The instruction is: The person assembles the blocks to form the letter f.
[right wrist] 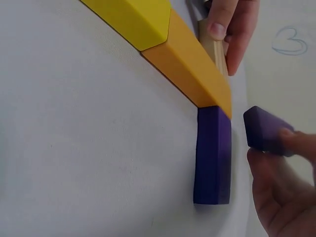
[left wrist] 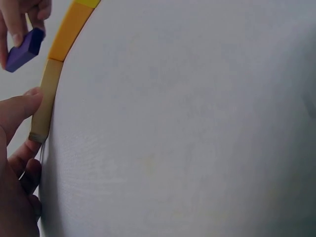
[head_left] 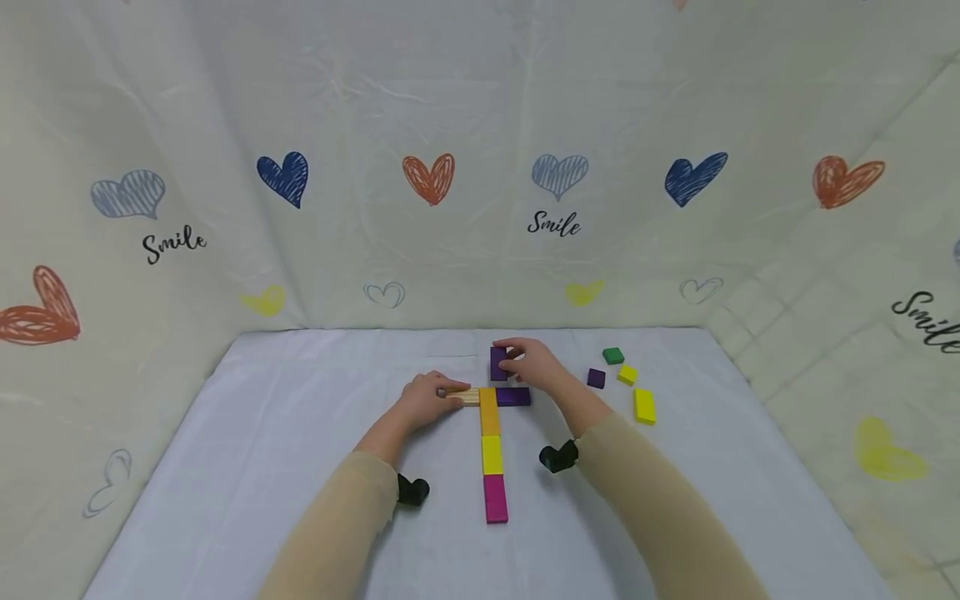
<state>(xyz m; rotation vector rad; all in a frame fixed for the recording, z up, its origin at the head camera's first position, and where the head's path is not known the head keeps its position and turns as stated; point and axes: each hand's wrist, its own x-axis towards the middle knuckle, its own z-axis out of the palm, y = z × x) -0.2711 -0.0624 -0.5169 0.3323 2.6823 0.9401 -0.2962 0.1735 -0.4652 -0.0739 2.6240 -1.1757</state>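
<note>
My right hand [head_left: 534, 363] pinches a purple block [head_left: 498, 363] between thumb and fingers, just beyond a row of blocks. In the right wrist view the held block [right wrist: 265, 129] hangs past a second purple block [right wrist: 213, 153]. My left hand [head_left: 427, 400] holds the outer end of a plain wooden block [head_left: 471, 397], its thumb along one side. This wooden block and the lying purple one flank the top of an orange block [head_left: 489, 411]. Below the orange block, a yellow block [head_left: 491, 455] and a magenta block [head_left: 495, 498] continue the stem in line.
At the right of the white-covered table [head_left: 225, 467] lie a green block [head_left: 613, 356], a small purple block [head_left: 596, 378], a small yellow block [head_left: 627, 375] and a longer yellow block [head_left: 644, 406]. A white curtain [head_left: 480, 267] printed with hearts hangs behind the table.
</note>
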